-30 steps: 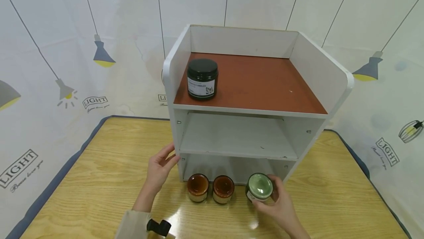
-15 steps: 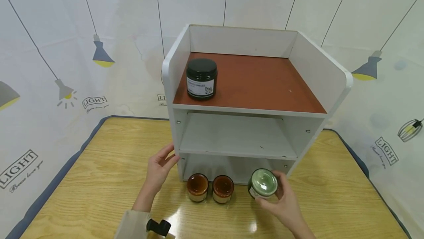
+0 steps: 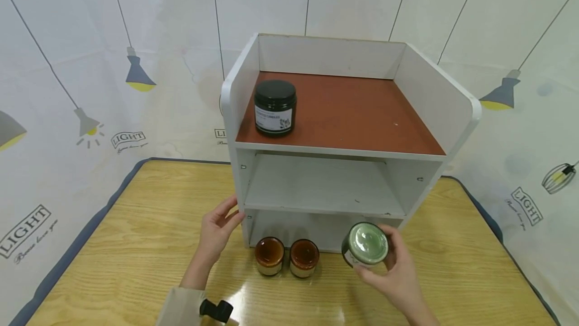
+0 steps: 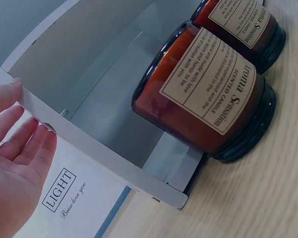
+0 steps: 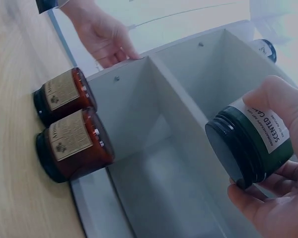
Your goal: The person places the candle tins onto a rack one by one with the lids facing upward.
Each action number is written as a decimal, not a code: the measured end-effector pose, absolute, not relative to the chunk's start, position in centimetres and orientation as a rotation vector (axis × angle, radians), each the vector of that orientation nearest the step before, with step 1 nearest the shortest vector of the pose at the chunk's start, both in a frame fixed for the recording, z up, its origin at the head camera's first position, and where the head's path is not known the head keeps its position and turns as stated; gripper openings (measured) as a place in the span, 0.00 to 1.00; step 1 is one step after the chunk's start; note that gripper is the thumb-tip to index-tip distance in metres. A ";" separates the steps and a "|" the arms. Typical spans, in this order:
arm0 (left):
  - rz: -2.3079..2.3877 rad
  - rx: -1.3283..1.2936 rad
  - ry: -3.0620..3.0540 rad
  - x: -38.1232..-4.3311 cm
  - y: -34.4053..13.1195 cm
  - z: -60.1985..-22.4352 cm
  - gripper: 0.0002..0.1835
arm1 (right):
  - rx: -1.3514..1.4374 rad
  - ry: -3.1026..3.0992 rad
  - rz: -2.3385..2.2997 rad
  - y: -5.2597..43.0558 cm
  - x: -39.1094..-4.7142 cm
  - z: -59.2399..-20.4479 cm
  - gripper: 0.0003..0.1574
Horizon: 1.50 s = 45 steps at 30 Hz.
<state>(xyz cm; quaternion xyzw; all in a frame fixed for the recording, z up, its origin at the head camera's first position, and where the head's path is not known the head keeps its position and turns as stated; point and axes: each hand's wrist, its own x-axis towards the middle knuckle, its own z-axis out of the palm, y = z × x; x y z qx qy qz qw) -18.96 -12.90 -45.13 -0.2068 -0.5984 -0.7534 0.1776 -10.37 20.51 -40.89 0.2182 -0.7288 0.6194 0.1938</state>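
Note:
My right hand [image 3: 394, 276] grips a green scented candle jar [image 3: 367, 243], lifted off the table at the shelf's lower right front. The jar is upside down and slightly tilted; its black lid [image 5: 228, 148] faces downward, thumb on the white label. My left hand [image 3: 216, 230] touches the left front edge of the white shelf unit [image 3: 326, 210], fingers extended along the outer side panel [image 4: 79, 126]. Two amber candle jars, a left one [image 3: 269, 256] and a right one [image 3: 304, 258], stand side by side before the bottom compartment, lids down on the table.
A black candle jar [image 3: 275, 108] with a white label stands upright on the red-brown top board [image 3: 353, 110], at its left. Raised white walls edge that board. Under everything lies a wood-grain table [image 3: 149, 225], with a lamp-printed curtain [image 3: 176, 65] behind.
My right hand has raised the green candle jar from the table, moving it slightly right and toward the shelf. My left hand and the amber jars stay where they were.

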 end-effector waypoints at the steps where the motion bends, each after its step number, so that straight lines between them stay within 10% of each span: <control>1: -2.130 -0.583 -1.695 -18.9 -12.9 -45.1 0.26 | 0.622 -2.032 1.746 20.5 -10.4 -40.7 0.46; 45: -2.145 -0.582 -1.681 -19.1 -12.9 -45.1 0.25 | 0.665 -1.891 1.824 19.4 -10.8 -32.6 0.47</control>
